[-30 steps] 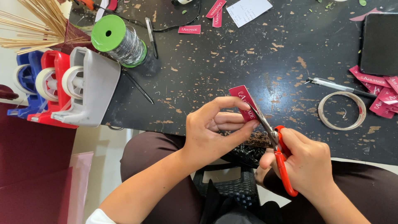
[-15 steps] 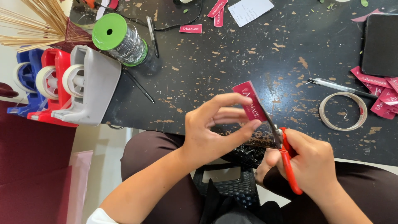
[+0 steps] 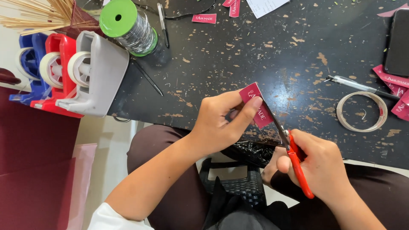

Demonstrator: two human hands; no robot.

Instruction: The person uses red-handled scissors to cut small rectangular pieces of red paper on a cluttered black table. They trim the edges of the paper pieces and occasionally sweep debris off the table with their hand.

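My left hand (image 3: 221, 121) pinches a small dark-red paper label (image 3: 255, 104) between thumb and fingers, just above the near edge of the black worn table (image 3: 238, 55). My right hand (image 3: 317, 164) grips red-handled scissors (image 3: 294, 159); their blades run up along the label's right edge and touch it. Both hands hover over my lap.
Grey, red and blue tape dispensers (image 3: 81, 72) stand at the table's left end, beside a green-capped wire spool (image 3: 128, 25) and a bundle of thin sticks (image 3: 38, 15). A clear tape ring (image 3: 361, 111), a pen (image 3: 360, 86), more red labels (image 3: 394, 91) and a dark phone (image 3: 398, 36) lie at right.
My left hand has turned the label and lifted it slightly, and the scissors' blades have moved up along its right edge.
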